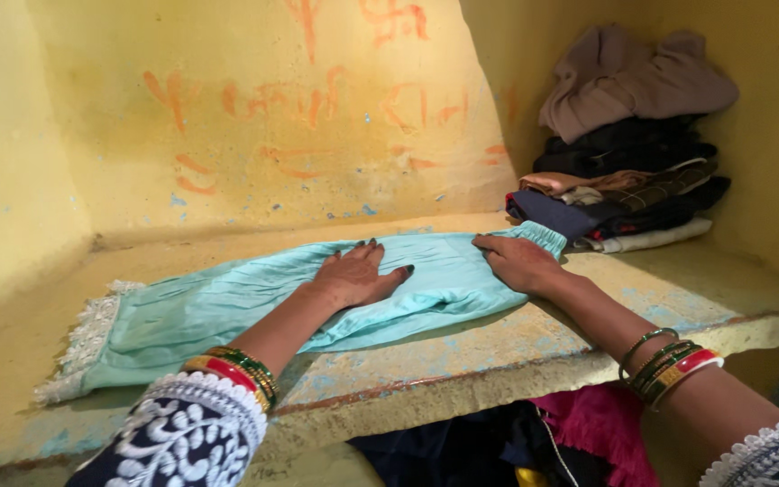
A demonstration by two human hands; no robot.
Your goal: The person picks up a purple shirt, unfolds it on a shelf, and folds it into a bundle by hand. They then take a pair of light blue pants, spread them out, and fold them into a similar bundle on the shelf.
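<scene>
Both palms lay flat, grip open: left hand point(358, 275) mid-way along the turquoise garment point(227, 307), right hand point(517, 261) at its gathered waistband, beside the stack of folded clothes point(628, 171) on the yellow shelf point(678, 289).

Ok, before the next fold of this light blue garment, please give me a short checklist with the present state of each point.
1. Both hands flat on the cloth: ok. Left hand presses the middle, right hand the elastic end.
2. Light blue garment lies wholly on the shelf: ok, no part hangs over the front edge.
3. Cloth smooth: not ok, creases show around the left hand.
4. Lace hem straight: cannot tell, it looks a little bunched.
5. Pile of folded clothes is apart from the garment: ok, though close to the elastic end.
</scene>
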